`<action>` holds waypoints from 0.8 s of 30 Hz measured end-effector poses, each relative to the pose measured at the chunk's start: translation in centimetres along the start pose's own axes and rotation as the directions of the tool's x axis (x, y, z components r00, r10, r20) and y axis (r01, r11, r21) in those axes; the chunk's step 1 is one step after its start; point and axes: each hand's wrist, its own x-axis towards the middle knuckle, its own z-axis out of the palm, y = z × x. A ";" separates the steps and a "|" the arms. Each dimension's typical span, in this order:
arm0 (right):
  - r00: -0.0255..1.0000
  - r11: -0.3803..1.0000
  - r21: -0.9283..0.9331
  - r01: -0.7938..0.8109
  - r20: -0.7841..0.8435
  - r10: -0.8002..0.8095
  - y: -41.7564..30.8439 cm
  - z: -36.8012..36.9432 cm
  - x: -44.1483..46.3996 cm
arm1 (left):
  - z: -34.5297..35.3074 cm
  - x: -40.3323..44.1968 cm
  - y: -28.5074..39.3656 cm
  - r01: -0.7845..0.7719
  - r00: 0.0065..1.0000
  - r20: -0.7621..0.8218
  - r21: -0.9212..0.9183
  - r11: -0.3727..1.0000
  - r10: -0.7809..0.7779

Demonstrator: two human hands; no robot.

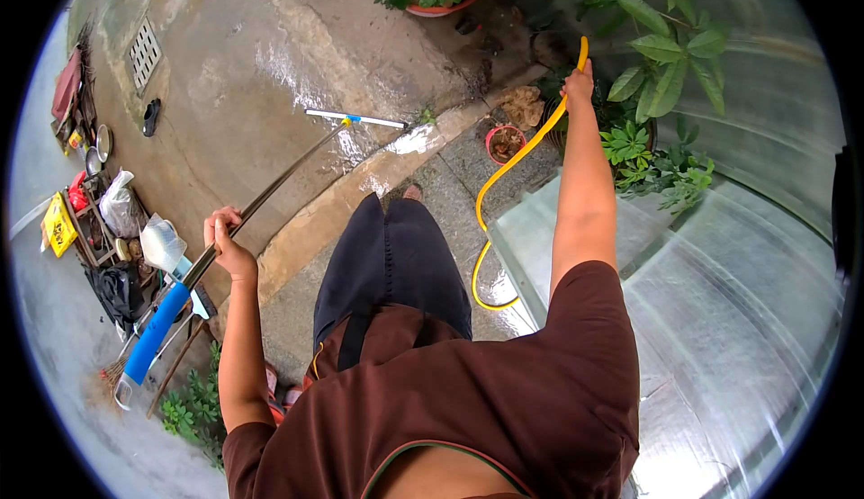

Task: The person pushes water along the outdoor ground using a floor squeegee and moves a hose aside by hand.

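Note:
My left hand (pixel 229 243) is closed around the metal pole of a long squeegee (pixel 286 173). The tool's blue grip (pixel 157 332) sticks out below the hand. Its wide white blade (pixel 355 119) lies on the wet concrete ahead of me. In my right hand (pixel 579 85), stretched out to the right beside leafy plants, is a yellow hose (pixel 531 145). The hose's upper end points up past the fingers. From there it curves down in a loop to the paving, and its lower part goes out of sight behind a translucent panel.
A ledge (pixel 297 222) crosses the wet floor. Potted plants stand at a red planter (pixel 438 10) and a small pink pot (pixel 505 143). Translucent sheets (pixel 720 310) fill the right. At left are a cluttered rack (pixel 90 229), a black shoe (pixel 151 116) and a drain grate (pixel 144 53).

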 end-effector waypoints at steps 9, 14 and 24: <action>0.996 0.997 -0.026 -0.070 0.058 0.071 2.2 -0.3 0.7 | 0.1 0.1 0.2 0.031 0.999 0.009 0.008 0.999 -0.032; 0.990 0.995 -0.056 -0.085 0.108 0.091 4.5 1.2 1.3 | 0.3 0.4 0.1 -0.014 1.000 0.021 0.026 1.000 0.014; 0.989 0.829 -0.551 0.092 0.145 -0.014 7.8 3.3 0.2 | 0.8 0.8 0.1 -0.059 0.998 0.038 0.007 0.998 0.059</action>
